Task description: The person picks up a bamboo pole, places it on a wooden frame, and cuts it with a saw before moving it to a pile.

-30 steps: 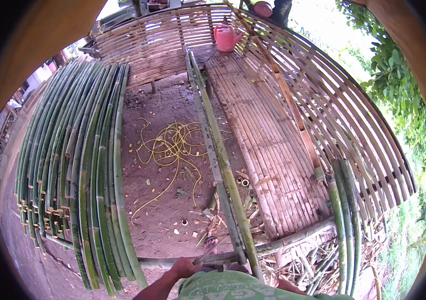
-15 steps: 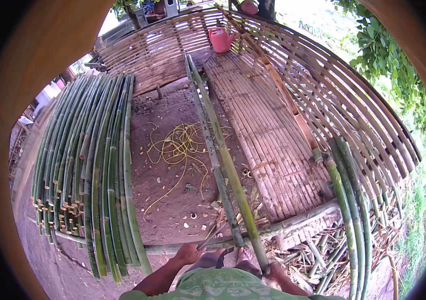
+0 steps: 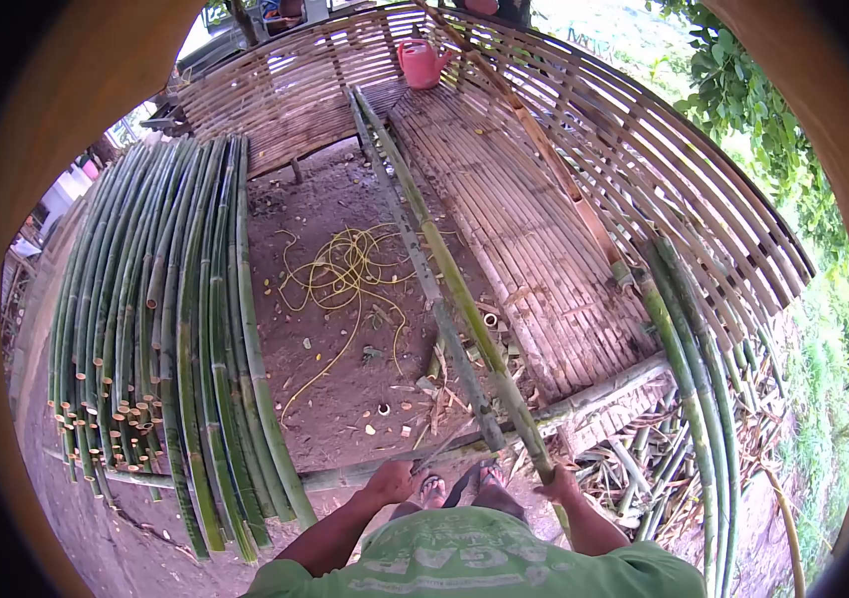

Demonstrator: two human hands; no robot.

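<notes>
My right hand (image 3: 558, 486) is wrapped round the near end of a long green bamboo pole (image 3: 464, 332). The pole slants away to the far bench, and part of its near end reaches past my hand. Closed in my left hand (image 3: 392, 483) is a thin, dark knife-like tool (image 3: 431, 456); its full shape is hard to make out. Close beside the held pole lies a second, greyer bamboo pole (image 3: 459, 354). Both cross over a horizontal bamboo rail (image 3: 360, 472) in front of my feet.
Many cut green bamboo poles (image 3: 200, 329) are stacked at the left. A slatted bamboo bench (image 3: 534, 269) stands at the right, a red watering can (image 3: 422, 65) at its far end. Yellow cord (image 3: 340, 267) lies tangled on the ground. Bamboo scraps (image 3: 654, 458) litter the right.
My right hand has moved up and forward along with the near end of the pole. My left hand has risen slightly with the tool. The head view has shifted a little.
</notes>
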